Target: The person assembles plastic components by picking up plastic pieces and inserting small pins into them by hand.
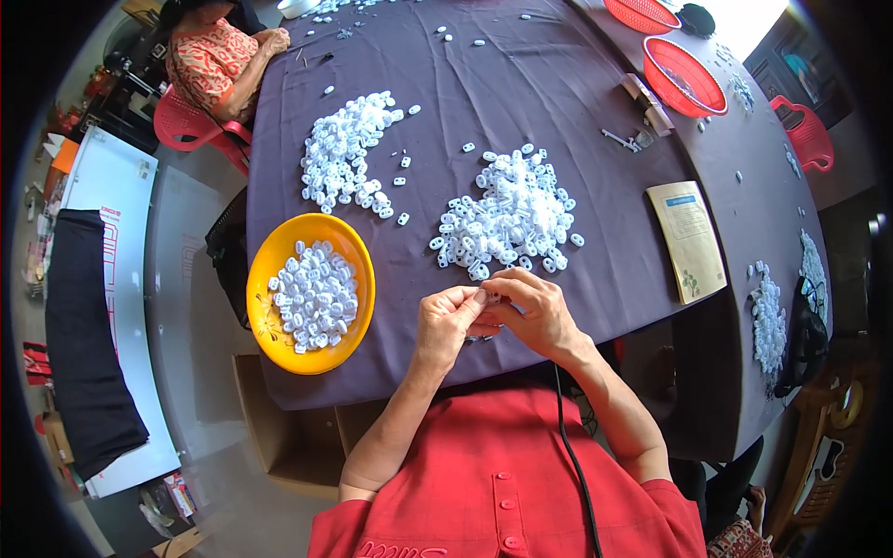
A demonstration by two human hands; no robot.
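Observation:
My left hand (449, 321) and my right hand (535, 312) meet at the table's near edge, fingertips pinched together. Between them is a small plastic piece (493, 297), mostly covered by the fingers. Just beyond lies a heap of small white oval pieces (510, 212), each with two dark holes. A second heap of the same pieces (342, 153) is farther off to the left. On the left, a yellow bowl (264, 321) holds many more of these white pieces (316, 298). A few small bits lie partly hidden below my hands.
A dark cloth (595, 158) covers the table. To the right lie a tan paper packet (686, 242) and a small box (646, 104). Red baskets (684, 74) stand at the far right. Another person (212, 60) sits at the far left, beside a red chair (186, 121).

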